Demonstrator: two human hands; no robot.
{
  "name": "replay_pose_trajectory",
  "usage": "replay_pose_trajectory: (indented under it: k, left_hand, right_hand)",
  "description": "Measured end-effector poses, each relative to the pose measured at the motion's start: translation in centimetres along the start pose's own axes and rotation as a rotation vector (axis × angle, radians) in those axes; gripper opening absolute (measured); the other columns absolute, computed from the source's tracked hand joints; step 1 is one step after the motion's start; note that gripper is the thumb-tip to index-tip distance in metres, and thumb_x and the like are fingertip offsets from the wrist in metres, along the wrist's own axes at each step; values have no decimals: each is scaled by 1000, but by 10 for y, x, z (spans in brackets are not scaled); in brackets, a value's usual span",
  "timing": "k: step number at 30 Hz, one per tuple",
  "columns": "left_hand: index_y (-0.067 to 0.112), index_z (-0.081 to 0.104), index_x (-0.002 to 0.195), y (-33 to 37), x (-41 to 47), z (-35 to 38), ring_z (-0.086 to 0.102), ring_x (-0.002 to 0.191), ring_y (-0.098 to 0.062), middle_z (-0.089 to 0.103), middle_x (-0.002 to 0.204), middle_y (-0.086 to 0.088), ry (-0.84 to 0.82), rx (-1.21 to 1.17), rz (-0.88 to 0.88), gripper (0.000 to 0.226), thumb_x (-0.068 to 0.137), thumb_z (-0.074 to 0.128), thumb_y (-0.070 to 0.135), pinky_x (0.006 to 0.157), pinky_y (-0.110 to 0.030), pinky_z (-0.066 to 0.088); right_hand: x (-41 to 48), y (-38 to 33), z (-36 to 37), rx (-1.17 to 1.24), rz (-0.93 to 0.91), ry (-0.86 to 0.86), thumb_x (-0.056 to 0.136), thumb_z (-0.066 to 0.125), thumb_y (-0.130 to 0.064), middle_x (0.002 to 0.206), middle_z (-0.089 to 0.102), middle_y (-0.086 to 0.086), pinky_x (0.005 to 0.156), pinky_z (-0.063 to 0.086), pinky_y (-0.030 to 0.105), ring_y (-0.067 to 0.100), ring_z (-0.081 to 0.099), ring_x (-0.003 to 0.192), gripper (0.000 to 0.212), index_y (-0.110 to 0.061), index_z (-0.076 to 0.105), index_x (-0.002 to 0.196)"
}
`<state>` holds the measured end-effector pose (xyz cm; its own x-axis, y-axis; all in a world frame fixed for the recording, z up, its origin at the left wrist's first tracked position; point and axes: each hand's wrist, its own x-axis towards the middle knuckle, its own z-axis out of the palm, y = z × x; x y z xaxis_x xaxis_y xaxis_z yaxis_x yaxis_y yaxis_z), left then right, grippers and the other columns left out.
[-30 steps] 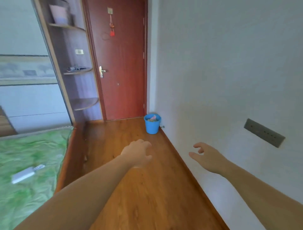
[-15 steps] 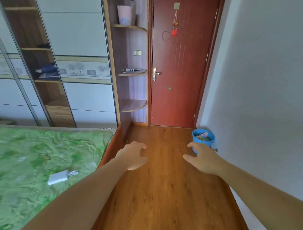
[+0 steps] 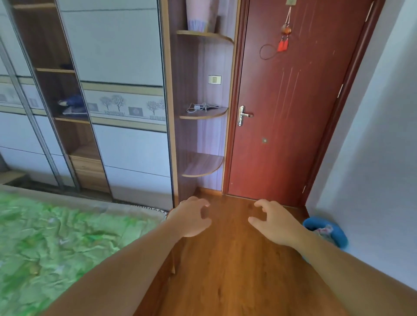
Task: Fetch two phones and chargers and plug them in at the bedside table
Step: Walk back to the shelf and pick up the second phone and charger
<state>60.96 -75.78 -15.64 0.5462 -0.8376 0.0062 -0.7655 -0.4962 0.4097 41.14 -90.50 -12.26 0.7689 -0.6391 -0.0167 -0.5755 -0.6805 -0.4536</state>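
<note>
Both hands, left [image 3: 191, 220] and right [image 3: 276, 222], empty with fingers loosely spread over wood floor [image 3: 237, 259], green bed [image 3: 56, 243] left, blue bin [image 3: 325, 230] right, charger [image 3: 200, 107] on corner shelf [image 3: 203, 115] beside red door [image 3: 288, 112].

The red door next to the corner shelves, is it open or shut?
Shut. The red door sits flush in its frame, with no gap showing along either edge.

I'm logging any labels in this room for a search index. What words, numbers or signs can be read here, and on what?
None can be read.
Small plate at the top of the red door: cut off by the frame, nothing legible.
Wall switch in the corner shelf unit: no marking visible.
Wardrobe panel: tree pictures only, no text.
</note>
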Motion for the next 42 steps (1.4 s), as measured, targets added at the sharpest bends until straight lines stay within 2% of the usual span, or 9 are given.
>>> replay_pose_trajectory:
  k: [6,11,17,25,28,31,34,38,42]
  left_hand:
    - [33,50,131,-23,162,-20,50,114,-21,48,135,4,93,19,-38,52,80,54,42,91,-37,49]
    - [36,47,132,-41,293,-58,50,118,-23,46,138,7,105,62,-109,56,77,54,43,94,-43,49]
    - [28,52,129,-69,442,-97,51,115,-28,49,133,-1,155,43,-136,50,79,57,33,92,-39,49]
    - [34,46,134,-133,669,-112,48,122,-23,42,141,6,153,-17,-116,55,81,60,39,95,-38,47]
    - [28,52,128,-158,743,-137,54,114,-22,53,130,3,155,-62,-144,49,81,60,39,86,-34,49]
    - [17,61,118,-165,801,-166,61,103,-26,61,117,-6,240,-252,-175,34,86,50,23,80,-38,54]
    - [-7,45,130,-173,854,-184,47,123,-42,45,133,-31,243,-288,-172,44,89,29,-1,95,-57,44]
    - [17,64,113,-199,917,-185,62,105,-28,62,124,-2,314,-168,-193,30,92,53,36,87,-34,48]
    - [18,58,122,-209,982,-192,59,107,-29,63,121,-8,269,-150,-337,44,92,45,48,86,-35,47]
  right_hand:
    - [192,13,2,170,-53,-80,88,54,-49,136,50,0,86,39,25,13,51,110,56,-26,44,137]
    - [342,16,-23,205,-83,-106,87,55,-48,139,47,2,86,39,25,17,50,119,57,-25,44,138]
    - [500,6,-52,150,-188,-58,89,57,-43,135,50,3,66,42,19,8,54,78,56,-20,45,138]
    - [729,9,-37,123,-166,-53,89,58,-46,142,45,7,83,39,23,17,52,115,57,-24,42,139]
    - [804,5,-47,51,-155,-62,89,57,-47,139,44,6,85,40,25,16,53,109,59,-25,41,140]
    - [871,-1,-65,54,-184,-20,89,58,-46,135,46,4,86,40,25,15,54,105,56,-25,42,138]
    - [936,-3,-73,18,-250,9,90,58,-42,132,50,5,85,37,23,16,54,107,52,-21,47,136]
    - [1017,-4,-73,1,-280,1,88,62,-41,137,51,7,87,38,23,18,54,113,57,-17,48,138]
    - [1096,2,-72,52,-347,-3,87,64,-40,136,54,3,88,35,20,17,52,120,55,-18,50,135]
